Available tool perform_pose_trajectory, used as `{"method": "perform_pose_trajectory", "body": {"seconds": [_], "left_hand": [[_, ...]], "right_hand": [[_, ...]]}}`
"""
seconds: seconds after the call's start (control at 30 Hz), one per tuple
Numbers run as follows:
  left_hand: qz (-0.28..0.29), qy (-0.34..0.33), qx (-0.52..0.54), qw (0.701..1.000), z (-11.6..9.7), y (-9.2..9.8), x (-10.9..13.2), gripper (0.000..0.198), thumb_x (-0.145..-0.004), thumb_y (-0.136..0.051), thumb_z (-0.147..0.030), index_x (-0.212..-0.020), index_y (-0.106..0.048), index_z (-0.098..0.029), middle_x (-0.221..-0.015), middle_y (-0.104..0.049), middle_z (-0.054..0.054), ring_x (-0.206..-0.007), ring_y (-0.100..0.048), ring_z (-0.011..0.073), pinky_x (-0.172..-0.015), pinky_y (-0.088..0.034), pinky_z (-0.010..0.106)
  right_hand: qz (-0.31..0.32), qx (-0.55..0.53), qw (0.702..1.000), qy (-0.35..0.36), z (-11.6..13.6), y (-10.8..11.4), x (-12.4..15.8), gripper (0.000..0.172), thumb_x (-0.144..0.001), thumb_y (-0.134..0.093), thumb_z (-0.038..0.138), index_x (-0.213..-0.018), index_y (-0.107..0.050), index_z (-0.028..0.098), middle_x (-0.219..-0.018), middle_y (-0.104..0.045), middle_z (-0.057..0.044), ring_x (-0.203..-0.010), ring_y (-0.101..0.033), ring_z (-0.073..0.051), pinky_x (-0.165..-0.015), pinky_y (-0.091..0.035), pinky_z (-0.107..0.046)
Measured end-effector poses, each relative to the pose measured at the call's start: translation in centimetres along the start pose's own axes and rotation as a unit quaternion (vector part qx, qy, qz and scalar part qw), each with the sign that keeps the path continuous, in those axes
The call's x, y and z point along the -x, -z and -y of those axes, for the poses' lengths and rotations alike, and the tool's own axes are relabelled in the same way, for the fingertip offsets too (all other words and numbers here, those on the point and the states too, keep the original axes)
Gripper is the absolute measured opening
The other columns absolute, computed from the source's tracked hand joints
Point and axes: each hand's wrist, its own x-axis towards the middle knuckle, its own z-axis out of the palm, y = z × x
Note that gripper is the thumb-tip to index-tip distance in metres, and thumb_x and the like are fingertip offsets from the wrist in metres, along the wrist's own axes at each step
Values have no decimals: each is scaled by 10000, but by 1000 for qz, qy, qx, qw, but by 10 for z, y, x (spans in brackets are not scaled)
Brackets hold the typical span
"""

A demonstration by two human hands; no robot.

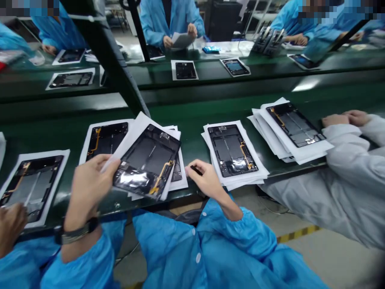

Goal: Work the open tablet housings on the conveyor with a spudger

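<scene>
In my left hand (90, 180) is a tablet housing (144, 154) on a white paper sheet (126, 134), gripped by the left edge and tilted above the bench. The housing is black, with an orange flex cable and a shiny patch. Under it, another housing on paper (178, 170) is partly covered. My right hand (207, 176) pinches a small black piece (196, 170) whose kind I cannot make out, just right of the held housing. Behind my left hand lies a further housing (110, 134) on paper. To the right of my right hand sits a stack of papers with a housing (231, 150) on top.
A second stack with a housing (296, 124) stands farther right, by a co-worker's grey sleeve (345, 148). At left, a co-worker's hand (13, 224) touches another housing (33, 184). A dark green post (111, 56) rises ahead. Beyond, a raised green line (207, 74) carries more housings.
</scene>
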Motion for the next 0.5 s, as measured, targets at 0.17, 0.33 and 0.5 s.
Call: {"method": "perform_pose_trajectory", "body": {"seconds": [0.17, 0.33, 0.5], "left_hand": [[158, -137, -51, 977, -39, 53, -21, 505, -752, -662, -693, -909, -803, -234, -761, -750, -24, -708, -625, 188, -605, -429, 210], [381, -171, -23, 909, -94, 43, -30, 409, -755, -789, -583, -817, -821, -179, -746, -728, 39, -680, -626, 189, -591, -434, 205], [443, -93, 90, 887, -111, 5, -44, 279, -603, -951, -384, -704, -794, -177, -703, -725, 27, -651, -619, 184, -569, -441, 198]], "right_hand": [[-22, 116, 976, 183, 83, 47, -13, 174, -936, -764, 390, -1026, -772, 242, -1014, -752, -60, -920, -680, -230, -815, -513, -342], [135, 188, 943, 240, 114, 51, -39, 460, -679, -970, 477, -1050, -812, 255, -986, -766, -35, -895, -677, -241, -742, -467, -299], [311, 120, 931, 146, 70, 39, -45, 290, -832, -845, 406, -696, -688, 203, -593, -494, 81, -574, -395, -96, -555, -275, -234]]}}
